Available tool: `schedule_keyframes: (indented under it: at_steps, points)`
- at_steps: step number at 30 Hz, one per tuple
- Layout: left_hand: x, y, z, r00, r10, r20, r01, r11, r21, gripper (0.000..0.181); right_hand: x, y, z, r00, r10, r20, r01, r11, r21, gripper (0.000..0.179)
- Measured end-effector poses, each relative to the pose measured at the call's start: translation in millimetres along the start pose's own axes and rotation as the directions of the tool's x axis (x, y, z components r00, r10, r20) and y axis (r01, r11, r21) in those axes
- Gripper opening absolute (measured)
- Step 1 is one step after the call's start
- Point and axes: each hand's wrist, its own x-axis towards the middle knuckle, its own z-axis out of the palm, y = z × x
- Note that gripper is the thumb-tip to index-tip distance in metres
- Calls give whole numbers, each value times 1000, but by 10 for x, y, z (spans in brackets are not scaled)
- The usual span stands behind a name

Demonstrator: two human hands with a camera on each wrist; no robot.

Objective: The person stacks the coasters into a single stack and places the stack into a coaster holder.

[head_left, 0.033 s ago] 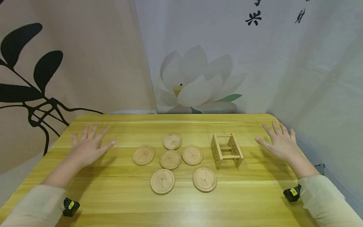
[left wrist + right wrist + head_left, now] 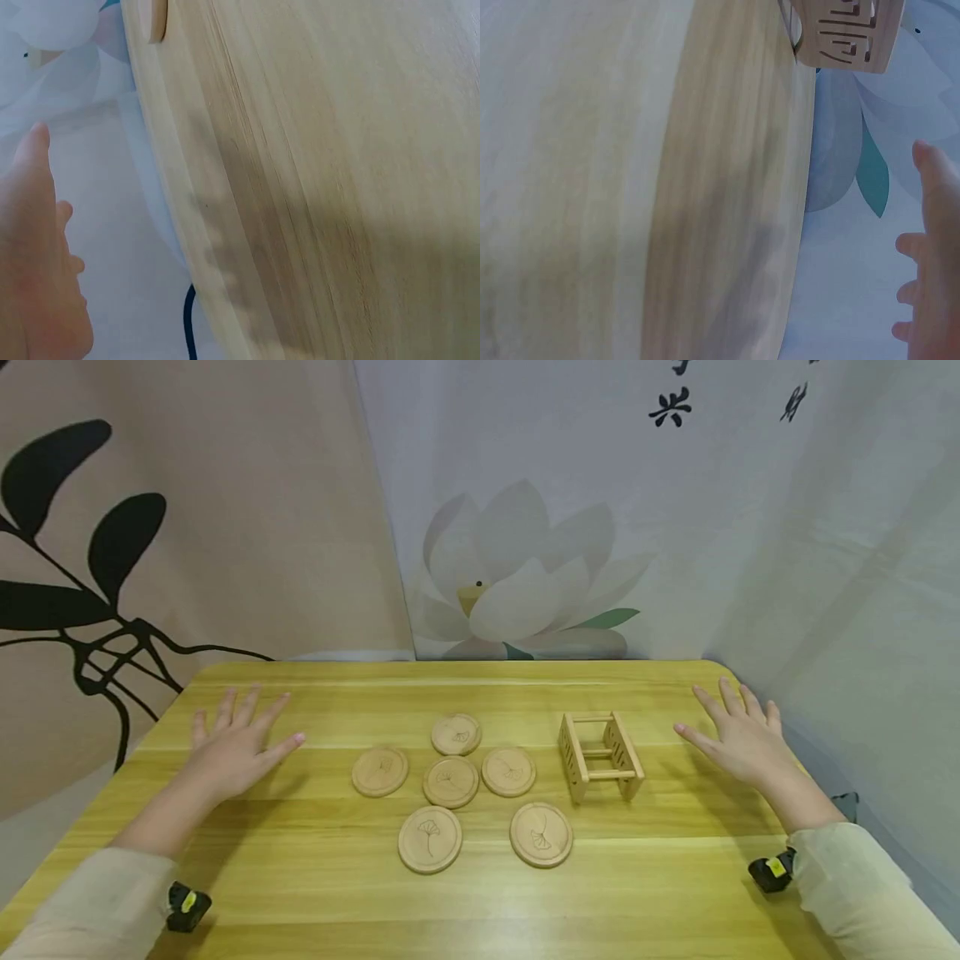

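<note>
My left hand (image 2: pixel 234 752) hovers over the left side of the table, fingers spread and holding nothing. On the right side my right hand (image 2: pixel 742 743) is spread the same way, also holding nothing. Between them lie several round wooden coasters with engraved leaf designs. The leftmost coaster (image 2: pixel 380 772) is nearest my left hand. A small wooden rack (image 2: pixel 576 760) with slotted side panels and crossbars stands nearest my right hand. In the right wrist view, the cut-out side panel of the rack (image 2: pixel 847 34) shows at the top.
The coasters sit loosely grouped: a back coaster (image 2: pixel 456 734), a middle coaster (image 2: pixel 451 782), a right coaster (image 2: pixel 509 772) and two front coasters, left (image 2: pixel 430 840) and right (image 2: pixel 541 835). Behind the wooden table (image 2: pixel 337 910) hangs a printed curtain (image 2: pixel 300 527).
</note>
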Motion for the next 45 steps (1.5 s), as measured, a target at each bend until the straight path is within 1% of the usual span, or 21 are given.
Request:
schedule_keyframes:
  at_steps: [6,17,20,25,30,38,42,45]
  points:
    - [11,0,25,1000,2,-4,-1,1000,3,78,3,-21,-3,1000,-6,-9,6,1000,3,84]
    - [-28,21,34,1000,-4,-8,4,1000,-4,79,-23,-100,-44,1000,-24,-17,24,1000,-2,84]
    - [-37,40,30,1000,-3,-17,3,1000,-3,79,-23,-125,-59,999,-32,-38,33,999,5,83]
    - [-37,113,27,999,22,-35,-23,1000,-12,79,-27,-175,-64,993,-66,-99,69,997,31,80]
    - [-19,211,53,998,47,-48,-48,999,-24,79,-40,-234,-50,983,-104,-150,117,990,76,77]
    - [-12,374,70,991,101,-83,-103,994,-28,78,-28,-324,22,974,-125,-190,157,974,165,73]
    - [-11,441,91,989,110,-97,-115,993,-39,78,-22,-351,78,967,-136,-215,183,958,220,70]
    - [-14,470,127,988,113,-104,-118,992,-47,78,-15,-367,124,958,-158,-238,222,937,270,67]
